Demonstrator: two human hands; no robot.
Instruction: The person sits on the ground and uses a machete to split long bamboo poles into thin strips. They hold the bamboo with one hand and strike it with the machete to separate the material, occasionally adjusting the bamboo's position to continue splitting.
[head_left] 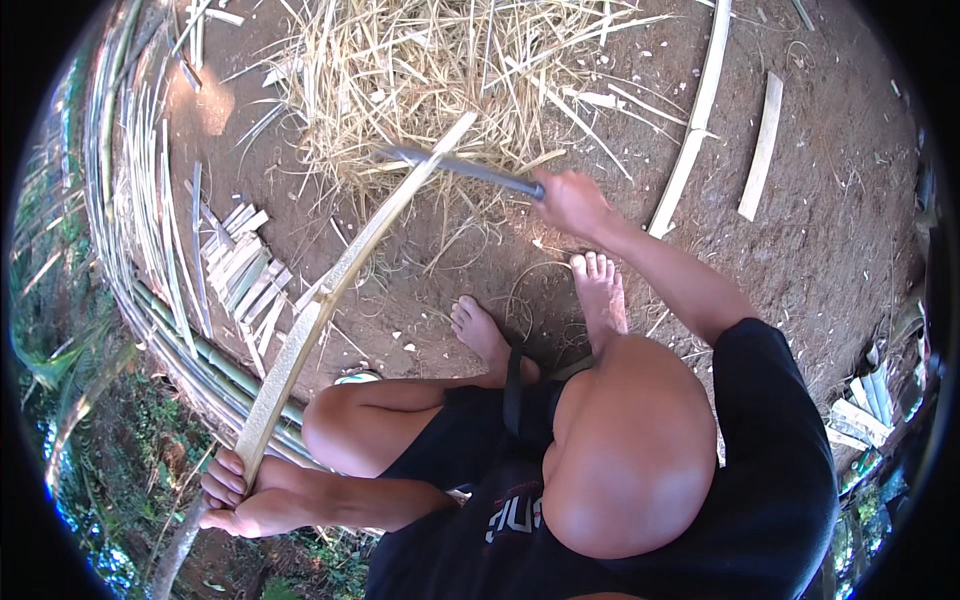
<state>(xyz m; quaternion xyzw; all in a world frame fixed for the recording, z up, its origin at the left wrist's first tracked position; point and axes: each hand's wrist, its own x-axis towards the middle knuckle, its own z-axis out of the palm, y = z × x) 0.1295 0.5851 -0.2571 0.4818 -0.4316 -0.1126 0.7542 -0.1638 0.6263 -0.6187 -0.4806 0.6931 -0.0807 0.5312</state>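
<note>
Here, left hand [232,492] gripping bamboo strip [330,290] — right hand [570,203] clenching knife [462,167] across it

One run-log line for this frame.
left hand: grips bamboo strip | right hand: holds knife against strip | ground: shavings pile

Black sleeveless shirt [770,470] (bare feet)
</note>
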